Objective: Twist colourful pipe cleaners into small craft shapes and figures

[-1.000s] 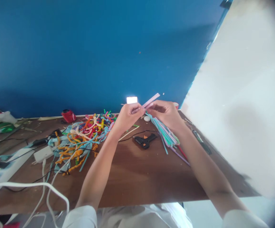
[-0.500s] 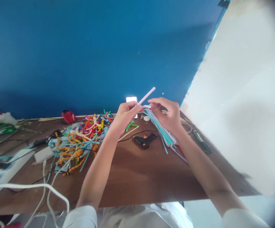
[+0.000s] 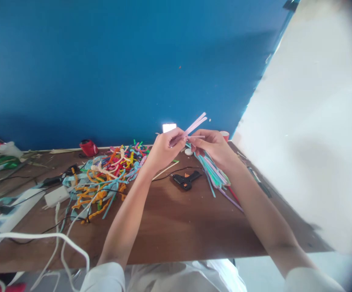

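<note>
My left hand [image 3: 171,140] is closed on pale pink pipe cleaners [image 3: 196,123], whose ends stick up to the right in front of the blue wall. Close beside it, my right hand [image 3: 211,146] pinches the pink strand near the left fingertips, and a thin pink end lies across its fingers. Under the right hand and forearm lies a bundle of straight pipe cleaners [image 3: 212,170] in light blue, mint and lilac. A black glue gun [image 3: 186,179] rests on the table below the hands. Behind the left hand, a lit phone [image 3: 169,127] is partly hidden.
Left of my forearm is a heap of twisted colourful pipe cleaners [image 3: 112,174]. A white power strip [image 3: 14,215], a white adapter [image 3: 56,196] and loose cables cover the table's left side. A red pouch-like thing [image 3: 89,148] stands by the wall. A marker-like object [image 3: 262,186] lies right.
Two pink ends now point up from my left hand where one did before. The bent pink piece between the hands has shifted, and the right hand has come nearer the left.
</note>
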Available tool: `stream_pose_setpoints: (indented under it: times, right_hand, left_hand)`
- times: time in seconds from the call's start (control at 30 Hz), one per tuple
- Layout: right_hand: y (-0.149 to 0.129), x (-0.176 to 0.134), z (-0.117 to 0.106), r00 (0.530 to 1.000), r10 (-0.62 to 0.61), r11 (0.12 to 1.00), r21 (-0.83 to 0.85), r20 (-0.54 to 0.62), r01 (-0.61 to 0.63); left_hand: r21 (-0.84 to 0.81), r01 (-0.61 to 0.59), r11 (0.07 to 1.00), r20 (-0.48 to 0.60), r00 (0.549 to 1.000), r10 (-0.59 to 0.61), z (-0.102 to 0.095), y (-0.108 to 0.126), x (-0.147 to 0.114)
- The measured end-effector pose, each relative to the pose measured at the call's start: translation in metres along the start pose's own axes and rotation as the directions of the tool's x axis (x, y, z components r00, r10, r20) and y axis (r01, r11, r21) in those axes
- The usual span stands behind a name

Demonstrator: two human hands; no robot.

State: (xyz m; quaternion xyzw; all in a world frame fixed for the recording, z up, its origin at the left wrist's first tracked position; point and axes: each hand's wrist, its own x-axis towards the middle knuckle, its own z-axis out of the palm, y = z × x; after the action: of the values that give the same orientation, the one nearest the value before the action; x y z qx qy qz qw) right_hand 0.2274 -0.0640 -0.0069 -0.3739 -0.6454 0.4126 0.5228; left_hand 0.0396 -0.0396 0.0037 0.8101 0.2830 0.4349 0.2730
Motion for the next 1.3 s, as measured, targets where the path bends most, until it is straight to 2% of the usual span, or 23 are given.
stream_pose_setpoints:
  times: [0.2,0.3,0.4,0.47,0.53,0.63,0.7,0.73,0.8,0.87,0.93,1.0,1.07,1.13,1.2,1.3]
  right_hand:
    - [-0.001,0.001,0.0,1.0,-0.015,0.999,-0.051,-0.01,0.014]
    - [0.001,0.002,-0.001,0.999,-0.041,0.987,-0.156,0.013,0.043]
    - [0.005,0.001,0.0,0.991,-0.132,0.936,-0.328,0.007,0.127]
    - [0.005,0.001,0.0,0.975,-0.223,0.855,-0.476,0.02,0.206]
    - [0.005,0.0,-0.001,0.941,-0.328,0.728,-0.614,0.08,0.306]
    - [0.005,-0.002,-0.004,0.87,-0.439,0.446,-0.787,0.223,0.426]
    - [0.007,-0.002,-0.006,0.836,-0.468,0.281,-0.849,0.286,0.448]
    - [0.009,-0.002,-0.007,0.824,-0.482,0.234,-0.863,0.297,0.448]
    - [0.015,-0.001,-0.009,0.809,-0.514,0.206,-0.874,0.286,0.44]
    - [0.022,0.001,-0.008,0.794,-0.556,0.22,-0.877,0.246,0.426]
    - [0.028,0.003,-0.006,0.781,-0.599,0.271,-0.872,0.179,0.408]
    - [0.03,0.004,-0.003,0.777,-0.625,0.382,-0.837,0.077,0.391]
    - [0.027,0.005,0.001,0.794,-0.606,0.538,-0.763,-0.054,0.359]
    - [0.022,0.004,0.003,0.827,-0.532,0.706,-0.636,-0.184,0.312]
    - [0.016,0.004,0.003,0.88,-0.405,0.853,-0.451,-0.25,0.265]
    - [0.01,0.005,0.001,0.964,-0.183,0.976,-0.157,-0.193,0.153]
  left_hand:
    - [-0.021,0.047,0.999,-0.001,0.999,-0.047,0.005,-0.001,0.0]
    - [-0.008,0.066,0.998,-0.008,0.998,-0.066,0.005,-0.002,0.0]
    - [0.029,0.087,0.996,-0.032,0.996,-0.086,0.004,-0.003,0.0]
    - [0.019,0.131,0.991,-0.043,0.991,-0.13,0.005,-0.004,0.0]
    - [-0.042,0.194,0.98,-0.039,0.98,-0.196,0.005,-0.004,0.001]
    - [-0.139,0.293,0.946,-0.008,0.955,-0.297,0.005,-0.005,0.002]
    - [-0.196,0.347,0.917,0.039,0.937,-0.346,0.003,-0.007,0.003]
    - [-0.23,0.363,0.903,0.069,0.931,-0.357,0.002,-0.007,0.003]
    - [-0.293,0.37,0.882,0.117,0.929,-0.351,0.001,-0.007,0.003]
    - [-0.329,0.352,0.876,0.132,0.936,-0.326,0.001,-0.006,0.003]
    - [-0.328,0.324,0.887,0.11,0.946,-0.305,0.002,-0.004,0.003]
    - [-0.308,0.297,0.904,0.077,0.955,-0.287,0.002,-0.002,0.002]
    - [-0.287,0.271,0.919,0.044,0.962,-0.27,0.001,-0.001,0.002]
    - [-0.276,0.251,0.928,0.034,0.967,-0.252,-0.001,-0.002,0.002]
    - [-0.258,0.229,0.939,0.035,0.973,-0.228,-0.004,-0.003,0.002]
    - [-0.201,0.185,0.962,0.037,0.983,-0.181,-0.007,-0.007,0.002]
